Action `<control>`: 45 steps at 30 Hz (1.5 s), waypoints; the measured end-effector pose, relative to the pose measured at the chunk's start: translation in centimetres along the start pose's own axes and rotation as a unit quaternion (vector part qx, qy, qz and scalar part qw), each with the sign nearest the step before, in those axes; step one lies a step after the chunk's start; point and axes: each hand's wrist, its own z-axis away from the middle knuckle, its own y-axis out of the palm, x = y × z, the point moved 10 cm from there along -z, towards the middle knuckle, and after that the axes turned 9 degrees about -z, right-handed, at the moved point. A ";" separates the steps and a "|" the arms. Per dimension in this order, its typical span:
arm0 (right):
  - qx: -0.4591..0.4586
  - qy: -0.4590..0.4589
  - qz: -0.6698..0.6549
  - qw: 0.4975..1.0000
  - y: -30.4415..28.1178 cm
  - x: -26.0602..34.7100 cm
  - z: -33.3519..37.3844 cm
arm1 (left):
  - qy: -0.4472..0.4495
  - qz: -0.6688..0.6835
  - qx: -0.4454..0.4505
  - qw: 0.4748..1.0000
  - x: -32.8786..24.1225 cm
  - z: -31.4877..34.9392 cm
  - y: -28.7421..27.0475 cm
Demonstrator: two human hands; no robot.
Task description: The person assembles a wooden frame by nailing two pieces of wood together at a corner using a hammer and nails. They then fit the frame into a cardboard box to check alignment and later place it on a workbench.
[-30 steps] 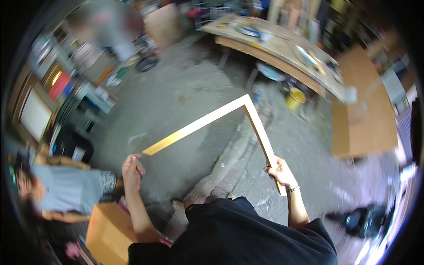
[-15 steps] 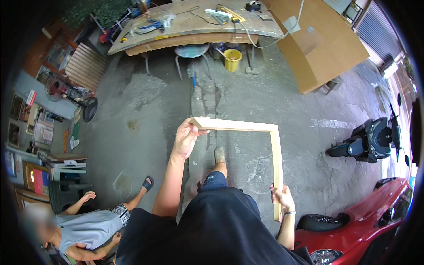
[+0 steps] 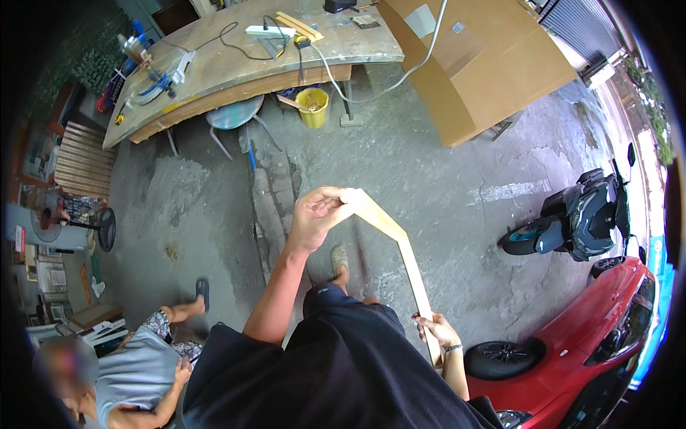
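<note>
Two pale wooden strips joined at a corner form an L-shaped wooden frame piece [image 3: 414,275], held up in front of my body above the floor. My left hand [image 3: 316,217] grips the far end of one strip between thumb and fingers. Around the other strip, close to its near end, my right hand [image 3: 439,332] is closed. The corner joint points away to the right and shows the strips at a wide angle from this view.
Ahead stands a workbench [image 3: 207,68] with wood strips, cords and tools; a stool [image 3: 236,114] and a yellow bucket [image 3: 312,107] are beneath it. Cardboard [image 3: 493,79], a motorcycle [image 3: 582,222] and a red car [image 3: 564,336] line the right. A seated person [image 3: 139,368] is at left.
The wooden frame piece has tilted, so its far strip now slants down to the right. My left hand has shifted right with it. The bench has slid leftward in the view.
</note>
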 end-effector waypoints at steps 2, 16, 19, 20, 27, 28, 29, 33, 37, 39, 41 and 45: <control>-0.028 -0.021 0.016 0.999 -1.8 4.0 -1.5 | -0.014 0.006 0.019 1.000 0.9 -4.3 2.2; -0.059 -0.147 0.086 0.984 -22.8 25.8 -16.1 | 0.016 -0.104 0.079 0.991 8.6 -26.4 20.6; -0.118 -0.221 0.042 0.967 -29.0 32.7 -17.9 | -0.033 -0.013 -0.033 0.999 10.1 -28.8 22.1; -0.130 -0.230 0.059 0.963 -30.7 35.5 -18.2 | -0.014 -0.034 -0.044 0.998 10.2 -29.5 22.4; -0.143 -0.328 0.142 0.923 -38.5 53.1 -20.6 | 0.066 -0.049 -0.092 0.992 10.5 -34.8 25.5; -0.136 -0.333 0.142 0.922 -38.6 55.1 -21.2 | 0.070 -0.059 -0.107 0.990 10.7 -35.4 25.3; -0.130 -0.339 0.142 0.921 -38.6 57.1 -21.9 | 0.075 -0.068 -0.122 0.987 10.9 -36.0 24.9; -0.140 -0.386 0.138 0.901 -37.6 63.0 -25.0 | 0.081 -0.070 -0.152 0.983 11.6 -39.6 23.5; -0.159 -0.410 0.100 0.893 -36.6 68.0 -27.9 | 0.120 0.018 -0.137 0.983 11.7 -45.1 22.4; -0.187 -0.423 0.099 0.881 -37.0 71.2 -28.9 | 0.119 0.046 -0.127 0.984 12.9 -48.2 21.6; -0.220 -0.450 0.100 0.860 -36.9 75.0 -30.3 | 0.148 0.060 -0.121 0.980 13.2 -51.8 20.9; -0.304 -0.563 0.148 0.754 -36.3 87.2 -27.4 | 0.203 0.175 -0.067 0.961 8.3 -62.4 23.7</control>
